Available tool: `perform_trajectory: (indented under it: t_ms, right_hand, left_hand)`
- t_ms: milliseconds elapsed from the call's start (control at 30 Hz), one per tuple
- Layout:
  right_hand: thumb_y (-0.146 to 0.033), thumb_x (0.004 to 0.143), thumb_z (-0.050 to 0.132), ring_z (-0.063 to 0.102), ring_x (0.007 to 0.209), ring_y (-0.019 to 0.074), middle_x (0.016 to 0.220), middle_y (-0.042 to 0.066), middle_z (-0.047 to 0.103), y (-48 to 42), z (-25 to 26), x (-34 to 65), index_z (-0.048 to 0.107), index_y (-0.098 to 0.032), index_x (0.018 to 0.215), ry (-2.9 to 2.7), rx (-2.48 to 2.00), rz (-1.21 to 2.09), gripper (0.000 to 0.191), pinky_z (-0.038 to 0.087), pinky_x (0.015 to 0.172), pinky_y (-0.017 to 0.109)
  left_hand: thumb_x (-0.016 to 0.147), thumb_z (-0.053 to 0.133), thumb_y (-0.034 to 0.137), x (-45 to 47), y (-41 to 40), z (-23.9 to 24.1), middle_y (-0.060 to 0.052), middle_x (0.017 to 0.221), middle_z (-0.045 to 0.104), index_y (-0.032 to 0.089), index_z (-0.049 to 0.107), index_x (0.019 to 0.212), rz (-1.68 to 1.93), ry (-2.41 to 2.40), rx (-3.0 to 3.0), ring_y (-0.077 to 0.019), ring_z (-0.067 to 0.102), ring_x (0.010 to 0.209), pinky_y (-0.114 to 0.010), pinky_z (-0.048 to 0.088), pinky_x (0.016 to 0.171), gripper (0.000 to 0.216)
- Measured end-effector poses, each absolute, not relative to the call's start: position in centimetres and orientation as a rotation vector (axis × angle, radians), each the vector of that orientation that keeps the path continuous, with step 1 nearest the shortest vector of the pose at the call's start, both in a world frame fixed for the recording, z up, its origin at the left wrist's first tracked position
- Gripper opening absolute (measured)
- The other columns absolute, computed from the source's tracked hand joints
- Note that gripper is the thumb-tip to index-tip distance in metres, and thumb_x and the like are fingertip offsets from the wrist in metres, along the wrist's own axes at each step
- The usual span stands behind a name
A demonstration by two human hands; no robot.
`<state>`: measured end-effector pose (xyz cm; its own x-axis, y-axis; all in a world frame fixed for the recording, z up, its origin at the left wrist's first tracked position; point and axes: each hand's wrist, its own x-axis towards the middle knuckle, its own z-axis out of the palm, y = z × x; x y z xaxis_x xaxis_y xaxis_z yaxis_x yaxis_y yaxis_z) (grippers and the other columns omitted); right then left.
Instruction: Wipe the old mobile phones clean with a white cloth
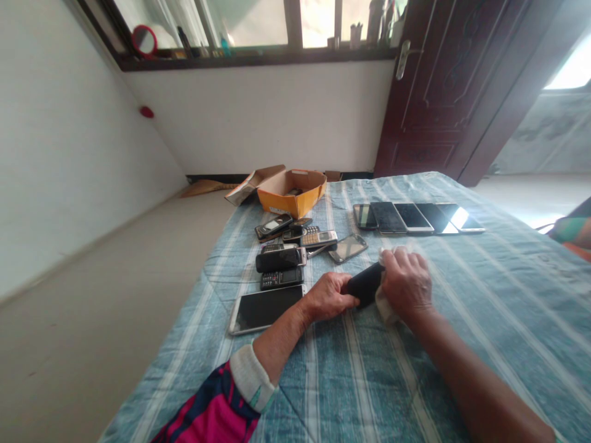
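Note:
My left hand (329, 296) grips one end of a dark mobile phone (366, 284), held tilted just above the striped cloth. My right hand (407, 280) is closed round a whitish wiping cloth (386, 306) and presses it against the phone's other end. Part of the phone is hidden under that hand and cloth. Left of my left hand lies a large white-framed smartphone (265, 309). Beyond it is a heap of old keypad phones (282, 278). A grey touchscreen phone (348, 248) lies flat just past the held one.
A row of several smartphones (413, 218) lies at the back right. An open orange cardboard box (289, 201) stands at the far left edge of the bed-like surface, which has a blue striped cover (351, 375). Behind are a wall and a dark red door (443, 92).

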<state>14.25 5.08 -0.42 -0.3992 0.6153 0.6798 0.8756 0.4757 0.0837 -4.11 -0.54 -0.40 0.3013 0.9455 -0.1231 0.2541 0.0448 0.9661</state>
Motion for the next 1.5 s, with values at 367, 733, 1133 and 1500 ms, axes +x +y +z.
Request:
perform_trajectory:
  t_ms: [367, 733, 1133, 1500]
  right_hand:
    - [-0.015, 0.086, 0.043, 0.048, 0.095, 0.0247, 0.089, 0.011, 0.061, 2.0, 0.1, 11.8, 0.065, -0.013, 0.091, -2.268, -0.983, -0.473, 0.022, 0.031, 0.095, 0.040]
    - [-0.011, 0.077, 0.047, 0.047, 0.073, 0.0178, 0.067, 0.002, 0.056, 3.8, 0.8, 13.6, 0.058, -0.019, 0.066, -2.180, -1.080, -0.429, 0.017, 0.026, 0.101, 0.041]
    - [-0.011, 0.078, 0.045, 0.048, 0.073, 0.0158, 0.071, 0.001, 0.054, 1.5, 1.4, 12.2, 0.061, -0.020, 0.078, -2.263, -0.820, -0.211, 0.019, 0.025, 0.103, 0.042]
    - [-0.011, 0.087, 0.041, 0.051, 0.077, 0.0172, 0.078, 0.004, 0.057, 1.8, 1.1, 12.6, 0.062, -0.017, 0.095, -2.304, -0.685, -0.138, 0.023, 0.029, 0.102, 0.045]
  left_hand:
    - [0.062, 0.064, 0.016, -4.1, -0.5, -0.3, 0.003, 0.057, 0.052, 0.015, 0.052, 0.065, 0.826, 1.203, 1.508, -0.0096, 0.046, 0.052, -0.021, 0.034, 0.049, 0.013]
    - [0.065, 0.060, 0.014, -3.8, -1.1, 0.8, 0.004, 0.060, 0.048, 0.016, 0.051, 0.065, 0.802, 1.339, 1.785, -0.0106, 0.043, 0.057, -0.022, 0.031, 0.053, 0.009]
    - [0.074, 0.053, 0.015, -4.2, -1.2, 1.1, 0.003, 0.062, 0.047, 0.018, 0.046, 0.064, 0.815, 1.468, 2.113, -0.0120, 0.045, 0.059, -0.023, 0.030, 0.056, 0.013]
    - [0.075, 0.057, 0.017, -4.8, -1.2, 0.7, 0.001, 0.066, 0.055, 0.015, 0.059, 0.070, 0.890, 1.475, 2.057, -0.0128, 0.052, 0.064, -0.021, 0.036, 0.059, 0.005]
